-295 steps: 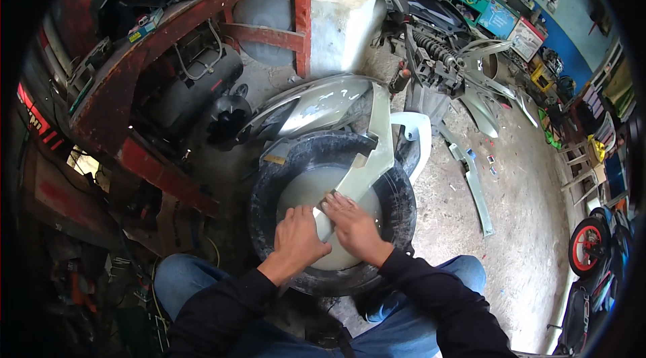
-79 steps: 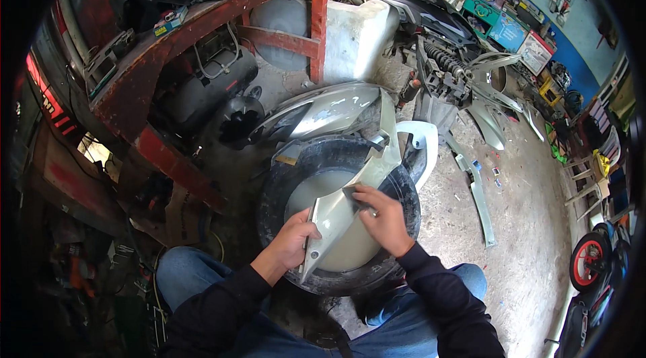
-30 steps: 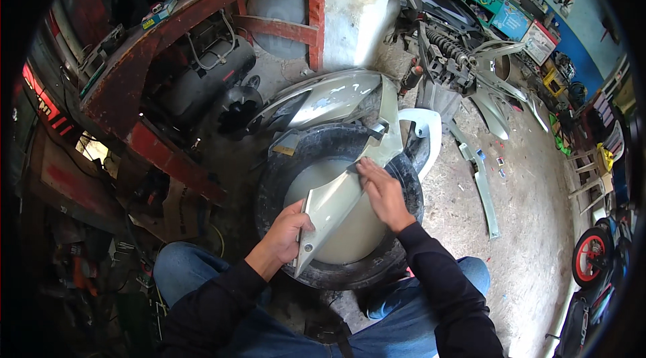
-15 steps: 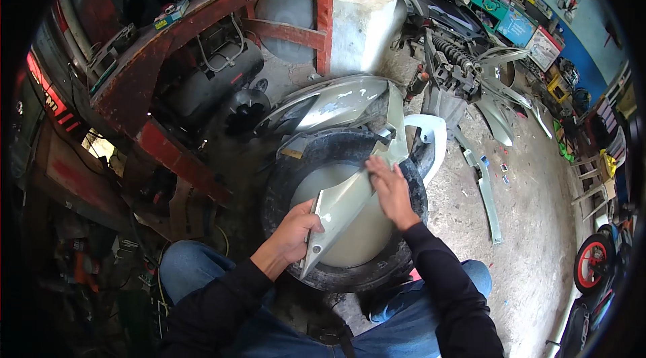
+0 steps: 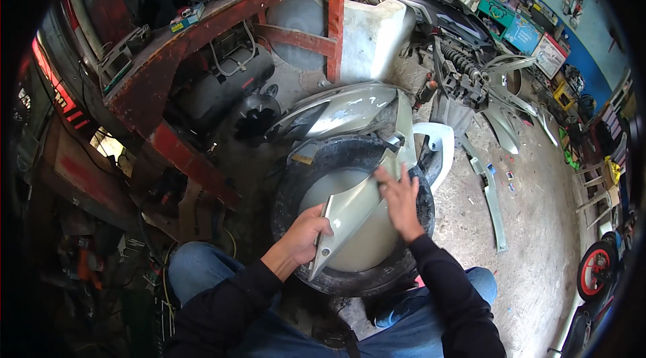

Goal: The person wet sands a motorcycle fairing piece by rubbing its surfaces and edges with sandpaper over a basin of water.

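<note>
My left hand [image 5: 306, 237] is closed on the near end of a long pale silver-green body panel [image 5: 346, 217], thumb on its face near a small hole. The panel slants over a black tub [image 5: 420, 250] of cloudy pale liquid [image 5: 373, 254]. My right hand [image 5: 404, 200] rests on the panel's upper part, fingers spread and slightly blurred; whatever may be under its fingertips is hidden. Just beyond the tub lie a glossy silver fairing [image 5: 336, 105] and a white curved part [image 5: 437, 156].
A red wooden bench [image 5: 175, 42] with an air compressor [image 5: 219, 89] below stands left. A stripped motorcycle [image 5: 457, 82] is behind right. A long green strip [image 5: 491, 217] lies on the concrete floor [image 5: 531, 237]. Plastic chairs [image 5: 592, 190] and a red-rimmed wheel [image 5: 592, 267] line the right edge.
Earlier my left hand gripped higher on the panel, and my right held a small grey piece. Over the last second my right fingers have spread apart. The view has shifted slightly.
</note>
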`<state>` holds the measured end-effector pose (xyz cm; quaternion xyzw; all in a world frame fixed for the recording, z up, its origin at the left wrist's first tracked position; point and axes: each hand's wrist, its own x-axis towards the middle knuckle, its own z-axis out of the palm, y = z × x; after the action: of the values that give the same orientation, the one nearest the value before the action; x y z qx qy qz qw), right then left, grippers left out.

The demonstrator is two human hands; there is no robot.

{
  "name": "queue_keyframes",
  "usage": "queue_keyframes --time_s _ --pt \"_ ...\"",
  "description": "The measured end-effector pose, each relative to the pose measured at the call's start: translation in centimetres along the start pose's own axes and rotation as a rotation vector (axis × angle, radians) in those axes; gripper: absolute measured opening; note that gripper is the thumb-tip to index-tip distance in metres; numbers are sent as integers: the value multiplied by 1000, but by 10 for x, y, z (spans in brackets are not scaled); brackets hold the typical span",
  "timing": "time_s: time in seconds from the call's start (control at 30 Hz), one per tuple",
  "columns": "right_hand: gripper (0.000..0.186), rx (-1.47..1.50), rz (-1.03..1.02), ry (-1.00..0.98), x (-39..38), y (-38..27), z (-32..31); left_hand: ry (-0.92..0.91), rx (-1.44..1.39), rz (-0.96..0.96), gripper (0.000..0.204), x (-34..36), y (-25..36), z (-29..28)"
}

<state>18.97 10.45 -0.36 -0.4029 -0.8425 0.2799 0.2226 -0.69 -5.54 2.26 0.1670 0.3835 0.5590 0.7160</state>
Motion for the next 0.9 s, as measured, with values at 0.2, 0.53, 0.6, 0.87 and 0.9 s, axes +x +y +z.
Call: queue_keyframes --time_s 0.2,0.53,0.6,0.87,0.9 --pt "38 110 -319 -65 -44 -47 11 11 -67 60 68 -4 0 2" --pt "38 -139 -165 85 -35 -45 2 96 -165 84 64 9 -7 19" --pt "39 -161 -319 -22 -65 -76 24 18 -287 57 64 19 -12 0" --pt "40 2 -397 -7 -85 -80 20 1 -262 2 86 11 0 11" --pt "38 70 -411 -39 -91 -89 17 -84 -337 28 83 6 1 13"
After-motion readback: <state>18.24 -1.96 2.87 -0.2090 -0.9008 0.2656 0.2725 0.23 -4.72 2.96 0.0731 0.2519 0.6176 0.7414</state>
